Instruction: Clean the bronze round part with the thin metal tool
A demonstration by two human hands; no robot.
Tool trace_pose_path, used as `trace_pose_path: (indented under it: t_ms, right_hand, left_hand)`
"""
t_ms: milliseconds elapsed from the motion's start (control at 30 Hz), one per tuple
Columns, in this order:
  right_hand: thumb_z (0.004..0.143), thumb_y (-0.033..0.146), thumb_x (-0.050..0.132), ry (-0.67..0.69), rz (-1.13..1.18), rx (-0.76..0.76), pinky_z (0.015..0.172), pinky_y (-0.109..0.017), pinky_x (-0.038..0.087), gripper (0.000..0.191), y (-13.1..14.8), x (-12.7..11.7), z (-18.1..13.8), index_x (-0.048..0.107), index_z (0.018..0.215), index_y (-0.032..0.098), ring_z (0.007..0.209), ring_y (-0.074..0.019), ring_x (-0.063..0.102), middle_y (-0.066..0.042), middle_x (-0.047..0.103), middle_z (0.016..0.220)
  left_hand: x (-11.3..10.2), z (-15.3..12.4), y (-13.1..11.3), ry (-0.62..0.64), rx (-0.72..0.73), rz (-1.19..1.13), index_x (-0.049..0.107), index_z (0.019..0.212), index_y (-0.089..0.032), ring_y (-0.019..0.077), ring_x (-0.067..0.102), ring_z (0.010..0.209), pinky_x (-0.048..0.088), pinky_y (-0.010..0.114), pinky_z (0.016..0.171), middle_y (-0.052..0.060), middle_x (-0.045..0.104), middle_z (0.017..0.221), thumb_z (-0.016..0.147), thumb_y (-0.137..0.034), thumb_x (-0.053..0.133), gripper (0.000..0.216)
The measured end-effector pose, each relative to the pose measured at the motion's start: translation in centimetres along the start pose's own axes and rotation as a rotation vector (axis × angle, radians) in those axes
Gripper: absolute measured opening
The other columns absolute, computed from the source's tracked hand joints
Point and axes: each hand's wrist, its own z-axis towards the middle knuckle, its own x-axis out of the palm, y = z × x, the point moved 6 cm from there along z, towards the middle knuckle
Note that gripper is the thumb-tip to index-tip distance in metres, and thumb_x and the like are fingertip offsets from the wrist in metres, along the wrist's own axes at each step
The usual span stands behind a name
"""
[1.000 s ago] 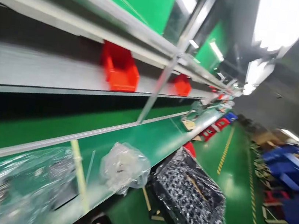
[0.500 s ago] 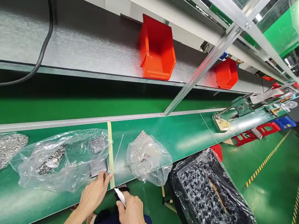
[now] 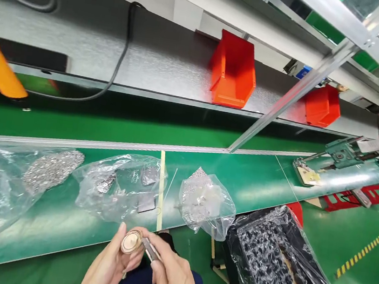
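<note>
My left hand point(image 3: 111, 262) is closed around a small round brass-coloured part point(image 3: 131, 241), gripped at its rim with a ringed face towards me. My right hand point(image 3: 173, 271) holds a slim grey tool point(image 3: 150, 249), its tip at the right side of the round part; its exact kind is unclear. Both hands are together in front of the bench edge, over my lap. Beyond them on the green bench point(image 3: 91, 236) lies a clear plastic bag point(image 3: 114, 197) with small metal pieces, beside a yellow tape strip point(image 3: 161, 189). A thin white stick point(image 3: 171, 182) lies right of the tape.
Bags of metal pieces lie to the left point(image 3: 53, 170) and right point(image 3: 198, 199). A black crate under plastic film point(image 3: 281, 267) stands at right. Red bins point(image 3: 234, 73) sit on the shelf. An orange power screwdriver point(image 3: 1, 66) hangs at left; a metal post point(image 3: 288, 94) rises behind.
My left hand has come off the bench beside the tape and now shows the round part. My right hand has brought the tool to it. The view has swung left.
</note>
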Motion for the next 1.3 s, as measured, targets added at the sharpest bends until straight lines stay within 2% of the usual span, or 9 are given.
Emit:
trace_pose_path:
  t_ms: [67,133,267,433,633,867,1033,1133,1300]
  right_hand:
    - [0.104,0.025,0.036,0.084,-0.060,-0.029,0.088,-0.037,0.060,0.060,0.9,1.3,0.1,0.029,0.161,0.045,0.093,-0.0222,0.070,-0.005,0.069,0.119]
    - [0.100,0.021,0.039,0.138,-0.199,-0.007,0.075,-0.038,0.061,0.067,0.9,2.7,0.2,0.027,0.161,0.048,0.083,-0.0236,0.070,-0.006,0.067,0.106]
    - [0.093,0.016,0.046,0.224,-0.439,0.035,0.056,-0.033,0.048,0.081,0.7,4.9,-0.1,0.019,0.163,0.047,0.065,-0.0231,0.064,-0.005,0.062,0.094]
    - [0.089,0.009,0.049,0.190,-0.536,0.073,0.051,-0.030,0.030,0.089,1.6,5.5,-0.6,0.019,0.162,0.049,0.055,-0.0183,0.054,-0.003,0.063,0.094]
    - [0.085,0.013,0.055,0.279,-0.588,0.133,0.048,-0.028,0.019,0.096,1.5,6.6,-1.0,0.012,0.163,0.050,0.049,-0.0133,0.034,-0.003,0.060,0.092]
    - [0.083,0.020,0.056,0.347,-0.591,0.111,0.050,-0.029,0.023,0.095,2.0,7.5,-1.2,0.013,0.165,0.043,0.058,-0.0178,0.051,-0.005,0.063,0.096]
    - [0.076,0.021,0.062,0.375,-0.576,0.092,0.052,-0.028,0.025,0.100,2.6,7.9,-1.1,0.021,0.165,0.037,0.062,-0.0203,0.060,-0.006,0.063,0.092]
    - [0.079,0.021,0.060,0.362,-0.496,0.083,0.055,-0.029,0.034,0.094,3.1,7.7,-0.8,0.025,0.165,0.036,0.069,-0.0236,0.065,-0.008,0.066,0.094]
    - [0.088,0.018,0.051,0.346,-0.326,0.051,0.070,-0.036,0.053,0.079,3.9,7.6,-0.5,0.032,0.163,0.030,0.082,-0.0273,0.071,-0.012,0.070,0.101]
  left_hand:
    - [0.2,-1.4,0.1,-0.034,-0.014,-0.032,0.068,0.104,-0.020,0.0134,0.034,0.066,0.040,0.024,0.061,-0.001,0.042,0.072,0.089,-0.077,0.053,0.061]
    - [0.1,-2.3,0.4,-0.044,-0.017,-0.037,0.068,0.111,-0.022,0.0143,0.039,0.070,0.041,0.024,0.065,0.001,0.048,0.077,0.089,-0.078,0.051,0.063]
    - [-0.7,-3.3,0.8,-0.037,0.035,-0.037,0.069,0.109,-0.022,0.0171,0.043,0.078,0.041,0.025,0.068,0.003,0.052,0.080,0.089,-0.078,0.049,0.063]
    - [-1.6,-4.0,1.3,-0.058,0.060,-0.028,0.070,0.103,-0.022,0.0186,0.044,0.081,0.040,0.026,0.071,0.003,0.052,0.078,0.089,-0.080,0.047,0.064]
    - [-1.4,-5.4,0.9,-0.078,0.076,-0.035,0.069,0.098,-0.021,0.0163,0.036,0.072,0.036,0.025,0.067,0.002,0.047,0.070,0.090,-0.081,0.043,0.066]
    - [-1.5,-6.2,0.7,-0.114,0.058,-0.105,0.068,0.088,-0.015,0.0111,0.016,0.061,0.023,0.023,0.056,-0.005,0.023,0.062,0.088,-0.081,0.047,0.069]
    - [-2.6,-5.9,1.3,-0.105,0.043,-0.146,0.067,0.085,-0.015,0.0098,0.013,0.058,0.021,0.023,0.053,-0.007,0.017,0.062,0.085,-0.082,0.052,0.068]
    - [-3.0,-6.1,1.3,-0.135,0.056,-0.159,0.067,0.086,-0.015,0.0097,0.014,0.058,0.022,0.022,0.053,-0.007,0.018,0.062,0.085,-0.081,0.053,0.068]
    - [-3.2,-6.3,1.0,-0.146,0.074,-0.151,0.069,0.085,-0.014,0.0094,0.018,0.057,0.025,0.022,0.053,-0.006,0.020,0.059,0.084,-0.084,0.052,0.072]
